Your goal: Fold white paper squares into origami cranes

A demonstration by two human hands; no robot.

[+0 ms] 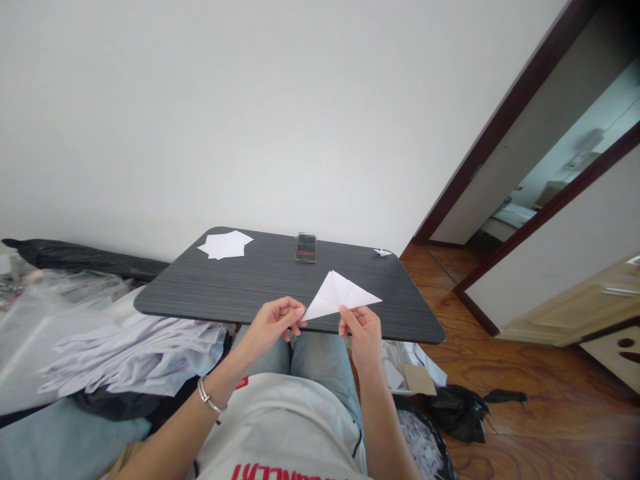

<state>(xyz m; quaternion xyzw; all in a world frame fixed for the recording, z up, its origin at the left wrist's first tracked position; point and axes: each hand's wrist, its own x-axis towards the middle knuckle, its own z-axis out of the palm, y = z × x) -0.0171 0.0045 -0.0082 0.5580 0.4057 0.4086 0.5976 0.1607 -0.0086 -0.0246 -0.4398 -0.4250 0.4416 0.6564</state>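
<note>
A white sheet of paper folded into a triangle (343, 293), with crease lines running from its top point, is held just over the near edge of the dark table. My left hand (280, 319) pinches its left corner between thumb and fingers. At the middle of its lower edge my right hand (361, 327) grips it, thumb on top and fingers beneath. The triangle's right corner sticks out free past my right hand.
On the dark table (220, 290) lie a pile of white paper sheets (226, 245), a phone (305, 247) and a small folded paper piece (383, 253). Folded white cloth (135, 353) is at the left. A bin of paper scraps (423, 440) and a black bag (460, 410) sit on the floor.
</note>
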